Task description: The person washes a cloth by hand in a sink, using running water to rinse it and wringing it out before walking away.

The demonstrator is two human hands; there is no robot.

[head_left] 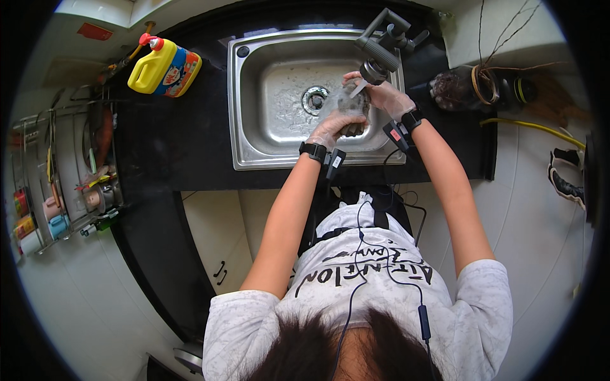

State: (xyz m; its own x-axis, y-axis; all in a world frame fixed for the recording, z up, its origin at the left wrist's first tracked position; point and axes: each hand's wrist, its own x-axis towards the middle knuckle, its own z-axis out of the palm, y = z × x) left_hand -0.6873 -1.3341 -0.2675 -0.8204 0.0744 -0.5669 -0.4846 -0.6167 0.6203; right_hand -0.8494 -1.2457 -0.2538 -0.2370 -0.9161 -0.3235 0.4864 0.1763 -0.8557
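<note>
Both hands wear clear plastic gloves and hold a wet grey item (354,102), perhaps a cloth, over the right part of a stainless steel sink (267,138). My left hand (336,127) grips its lower end. My right hand (383,95) is at its upper right side, close below the faucet head (374,71), with fingers partly hidden behind the item and the faucet. Water runs from the faucet onto the item. The drain strainer (316,100) lies just left of the hands.
A yellow pump jug with a red top (164,66) stands on the black counter left of the sink. Right of the sink lies a dark plastic bottle (452,89) holding twigs. A wire rack (52,166) with cups hangs far left.
</note>
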